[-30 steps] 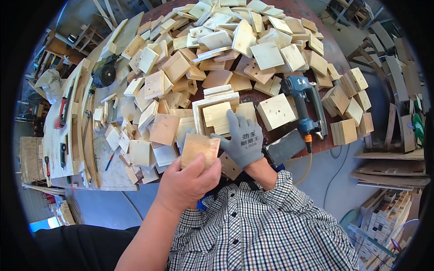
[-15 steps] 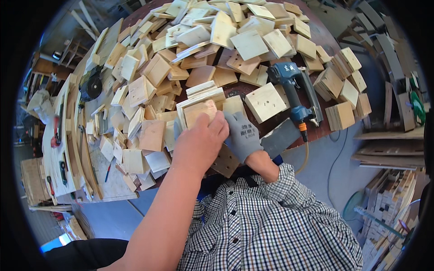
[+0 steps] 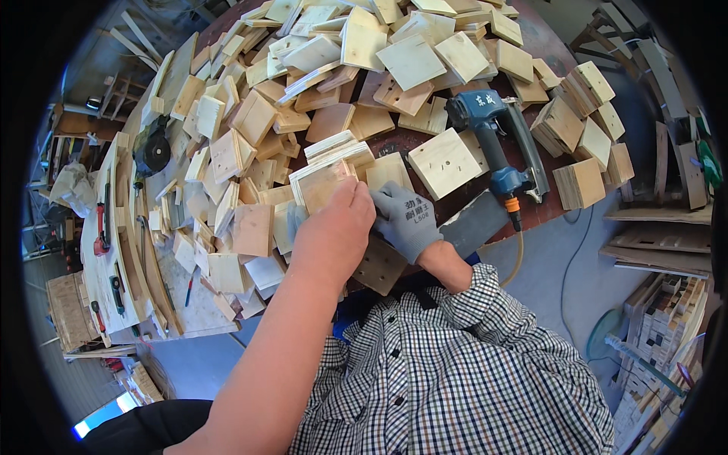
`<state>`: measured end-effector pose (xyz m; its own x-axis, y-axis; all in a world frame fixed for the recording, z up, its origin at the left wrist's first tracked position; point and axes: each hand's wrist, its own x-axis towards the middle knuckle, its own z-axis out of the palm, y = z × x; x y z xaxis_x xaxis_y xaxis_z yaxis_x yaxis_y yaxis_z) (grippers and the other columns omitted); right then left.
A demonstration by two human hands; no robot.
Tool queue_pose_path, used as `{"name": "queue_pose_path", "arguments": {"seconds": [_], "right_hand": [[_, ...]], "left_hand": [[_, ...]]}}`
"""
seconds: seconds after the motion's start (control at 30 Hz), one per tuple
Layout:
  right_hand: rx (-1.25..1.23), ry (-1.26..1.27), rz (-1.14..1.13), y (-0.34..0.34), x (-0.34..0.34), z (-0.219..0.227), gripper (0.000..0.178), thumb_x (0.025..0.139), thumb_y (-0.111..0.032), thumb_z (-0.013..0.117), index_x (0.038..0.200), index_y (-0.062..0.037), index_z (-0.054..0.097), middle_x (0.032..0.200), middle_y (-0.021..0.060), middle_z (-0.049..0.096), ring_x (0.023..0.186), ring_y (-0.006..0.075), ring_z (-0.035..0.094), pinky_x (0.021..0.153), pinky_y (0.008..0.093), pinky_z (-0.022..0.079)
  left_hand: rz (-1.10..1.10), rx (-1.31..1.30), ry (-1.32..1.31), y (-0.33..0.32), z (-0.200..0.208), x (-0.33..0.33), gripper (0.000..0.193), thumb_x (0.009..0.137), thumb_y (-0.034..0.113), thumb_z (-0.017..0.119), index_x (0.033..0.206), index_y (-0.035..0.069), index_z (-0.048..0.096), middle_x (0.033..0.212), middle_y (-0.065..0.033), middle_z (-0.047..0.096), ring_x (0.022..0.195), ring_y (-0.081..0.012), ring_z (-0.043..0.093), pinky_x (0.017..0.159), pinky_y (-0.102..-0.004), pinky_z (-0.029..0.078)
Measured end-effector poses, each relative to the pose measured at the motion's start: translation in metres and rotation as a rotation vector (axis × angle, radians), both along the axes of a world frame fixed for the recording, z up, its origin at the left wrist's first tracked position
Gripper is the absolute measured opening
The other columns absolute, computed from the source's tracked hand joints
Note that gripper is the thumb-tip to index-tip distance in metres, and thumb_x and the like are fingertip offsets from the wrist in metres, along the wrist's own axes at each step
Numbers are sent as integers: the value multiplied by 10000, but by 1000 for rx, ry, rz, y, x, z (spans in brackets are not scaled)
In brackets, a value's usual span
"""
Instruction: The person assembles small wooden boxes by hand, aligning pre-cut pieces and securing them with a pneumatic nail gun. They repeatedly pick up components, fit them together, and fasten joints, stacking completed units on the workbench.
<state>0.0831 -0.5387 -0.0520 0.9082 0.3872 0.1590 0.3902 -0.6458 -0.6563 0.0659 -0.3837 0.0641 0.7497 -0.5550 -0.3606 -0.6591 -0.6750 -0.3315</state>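
A small stack of square plywood pieces stands among the pile in front of me. Another person's bare hand, reaching in from the lower left, rests its fingers on the near right part of the top piece. My right hand, in a grey glove, is closed beside that hand, its fingertips hidden near the stack. What it grips, if anything, I cannot make out. Of my left hand only a bit of grey glove shows left of the bare wrist; its fingers are hidden. A dark wooden board with holes lies below my hands.
A blue nail gun with an air hose lies to the right, beside a plywood block and a grey metal plate. Loose wood pieces heap up beyond. Hand tools lie at the left edge.
The view has shifted slightly. The bare hand's fingers have drawn a little toward the near right edge of the stack, uncovering more of the top piece. My right hand stays close beside it.
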Motion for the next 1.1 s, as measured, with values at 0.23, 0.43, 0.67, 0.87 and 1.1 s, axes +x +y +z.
{"name": "queue_pose_path", "arguments": {"seconds": [0.23,0.43,0.67,0.87,1.1], "right_hand": [[101,205,2,-11,15,3,396,934,-170,601,1328,-134,584,1189,179,624,1072,403,650,904,491,534],[1,393,108,-9,28,25,573,958,-190,572,1524,-165,485,1330,214,611,1164,412,643,979,498,521],[32,381,137,-13,30,19,596,961,-245,617,1532,-154,472,1351,216,615,1171,410,645,979,491,523],[-27,270,201,-16,25,20,612,981,-291,624,1532,-102,436,1317,229,638,1152,414,652,967,487,527],[-69,233,180,-12,22,10,585,1016,-362,607,1519,-102,464,1284,204,655,1114,409,657,930,494,534]], "left_hand": [[-229,-112,58,8,4,1,233,941,231,639,1127,149,754,1203,26,677,1265,-156,549,1065,-398,486],[-235,42,213,23,-9,2,183,912,220,659,1020,136,781,1002,55,698,1105,-185,584,1004,-441,544],[-392,237,187,28,-12,2,182,903,229,681,1031,148,782,1028,34,699,1053,-213,615,1036,-470,536],[-409,114,86,28,-9,0,166,906,228,681,1021,156,778,1044,33,694,1054,-211,606,1045,-448,524],[-345,289,156,19,-13,2,144,894,209,693,1001,161,778,1045,17,694,1071,-211,588,1027,-410,524]]}}
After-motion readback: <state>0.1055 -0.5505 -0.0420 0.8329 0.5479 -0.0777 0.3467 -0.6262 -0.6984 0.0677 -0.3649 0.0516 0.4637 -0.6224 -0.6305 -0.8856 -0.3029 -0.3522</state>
